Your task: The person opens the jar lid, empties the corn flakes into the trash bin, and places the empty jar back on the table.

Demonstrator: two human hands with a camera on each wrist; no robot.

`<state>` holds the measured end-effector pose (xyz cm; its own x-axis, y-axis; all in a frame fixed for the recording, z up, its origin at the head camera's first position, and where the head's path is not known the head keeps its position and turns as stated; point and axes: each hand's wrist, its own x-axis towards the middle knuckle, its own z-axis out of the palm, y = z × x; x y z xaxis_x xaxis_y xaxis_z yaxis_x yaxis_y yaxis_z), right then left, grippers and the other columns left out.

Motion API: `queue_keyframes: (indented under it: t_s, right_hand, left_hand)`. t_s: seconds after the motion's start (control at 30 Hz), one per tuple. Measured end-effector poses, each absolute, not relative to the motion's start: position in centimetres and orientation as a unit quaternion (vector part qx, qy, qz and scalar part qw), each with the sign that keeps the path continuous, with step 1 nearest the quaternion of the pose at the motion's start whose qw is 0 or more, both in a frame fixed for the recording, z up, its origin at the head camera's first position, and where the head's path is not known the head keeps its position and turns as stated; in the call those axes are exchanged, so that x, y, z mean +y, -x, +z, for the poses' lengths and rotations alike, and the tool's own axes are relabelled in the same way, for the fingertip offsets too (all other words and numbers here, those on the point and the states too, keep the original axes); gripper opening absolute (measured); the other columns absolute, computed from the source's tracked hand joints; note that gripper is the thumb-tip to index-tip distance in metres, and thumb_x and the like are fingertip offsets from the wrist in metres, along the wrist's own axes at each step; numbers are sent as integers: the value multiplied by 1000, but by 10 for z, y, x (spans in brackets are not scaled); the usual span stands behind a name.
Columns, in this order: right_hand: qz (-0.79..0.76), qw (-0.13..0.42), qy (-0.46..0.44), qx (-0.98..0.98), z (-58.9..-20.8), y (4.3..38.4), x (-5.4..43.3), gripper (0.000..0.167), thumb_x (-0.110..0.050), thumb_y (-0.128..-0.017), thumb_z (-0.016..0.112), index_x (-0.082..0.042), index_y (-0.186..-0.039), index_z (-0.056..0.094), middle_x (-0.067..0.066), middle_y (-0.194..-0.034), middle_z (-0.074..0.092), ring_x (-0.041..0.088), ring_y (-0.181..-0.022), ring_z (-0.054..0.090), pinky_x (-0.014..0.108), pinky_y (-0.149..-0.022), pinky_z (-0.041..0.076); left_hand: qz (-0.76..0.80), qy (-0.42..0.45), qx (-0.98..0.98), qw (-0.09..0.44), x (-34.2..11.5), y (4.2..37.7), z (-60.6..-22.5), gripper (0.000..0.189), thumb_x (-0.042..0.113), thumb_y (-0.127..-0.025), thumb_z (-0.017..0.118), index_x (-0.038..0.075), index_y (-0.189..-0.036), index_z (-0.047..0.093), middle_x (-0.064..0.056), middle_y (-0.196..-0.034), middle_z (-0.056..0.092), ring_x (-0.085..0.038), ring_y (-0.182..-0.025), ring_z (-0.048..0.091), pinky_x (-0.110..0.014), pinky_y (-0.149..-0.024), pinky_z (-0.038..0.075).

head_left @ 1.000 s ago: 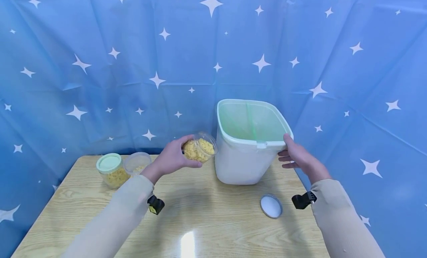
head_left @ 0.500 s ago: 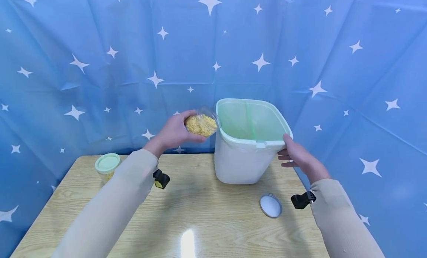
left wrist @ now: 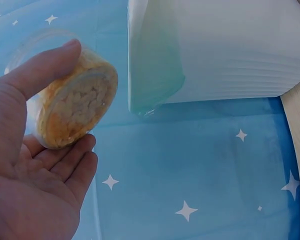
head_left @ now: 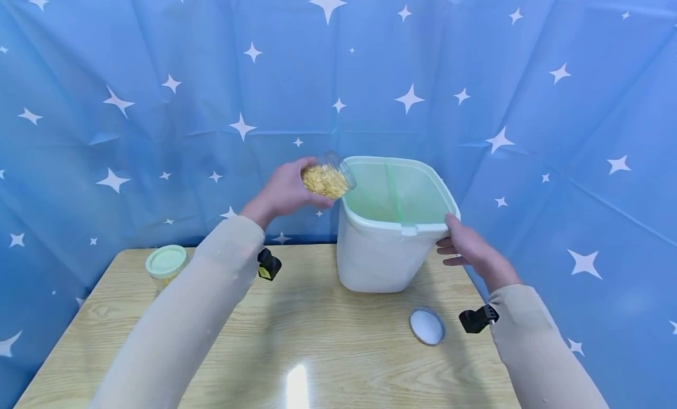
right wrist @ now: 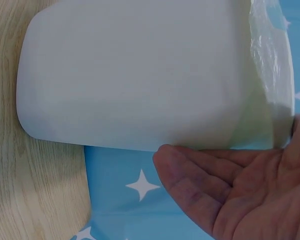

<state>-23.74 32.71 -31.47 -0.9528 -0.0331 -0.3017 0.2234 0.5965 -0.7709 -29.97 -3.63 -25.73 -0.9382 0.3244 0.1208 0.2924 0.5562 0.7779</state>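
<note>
My left hand (head_left: pixel 282 190) grips a clear jar (head_left: pixel 329 177) of yellow flakes, tipped on its side. Its mouth points right, overlapping the left rim of a white trash bin (head_left: pixel 370 259) in the head view. From the left wrist, thumb and fingers show around the jar (left wrist: pixel 80 105), its base facing the camera. At the bin's right front corner, my right hand (head_left: pixel 471 244) holds the rim, thumb on top and fingers below outside. The right wrist view shows those fingers (right wrist: pixel 177 172) along the bin's side. A pale green bag (head_left: pixel 409 188) lines the bin.
A round lid (head_left: pixel 426 326) lies on the wooden table (head_left: pixel 338 350) in front of the bin. At the back left stands a jar with a green lid (head_left: pixel 166 260), partly behind my left sleeve. A blue star-patterned curtain (head_left: pixel 296 62) hangs behind.
My left hand has raised the jar from beside the bin to rim height and moved it right. A second round container is now hidden behind my left sleeve. My right hand stays at the rim.
</note>
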Motion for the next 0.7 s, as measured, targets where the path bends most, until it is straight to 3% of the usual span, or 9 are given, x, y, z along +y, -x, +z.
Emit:
queue_keyframes:
  t_s: [0.33, 0.5, 0.7]
  right_hand:
    - [-445, 145, -50, 882, -312, 236, 322, 88, -62, -98, 4, 8, -142, 35, 37, -147, 33, 50, -135, 39, 52, -105, 47]
    - [-444, 146, -50, 883, -313, 237, 320, 87, -61, -98, 4, 8, -140, 37, 37, -145, 36, 49, -133, 43, 52, -104, 47]
    - [-441, 148, -54, 884, -314, 238, 318, 88, -62, -98, 4, 8, -139, 38, 36, -143, 38, 47, -131, 45, 50, -103, 48]
  left_hand:
    - [427, -153, 891, -3, -31, 303, -251, 103, 27, -68, 87, 14, -152, 29, -9, -143, 49, -25, -120, 50, -45, -103, 45]
    - [419, -149, 896, -11, -28, 303, -248, 96, 26, -69, 87, 14, -149, 34, -7, -136, 54, -24, -114, 52, -44, -97, 48]
    - [415, -149, 897, -15, -23, 302, -246, 97, 24, -69, 87, 15, -150, 35, -5, -139, 53, -23, -116, 52, -45, -99, 46]
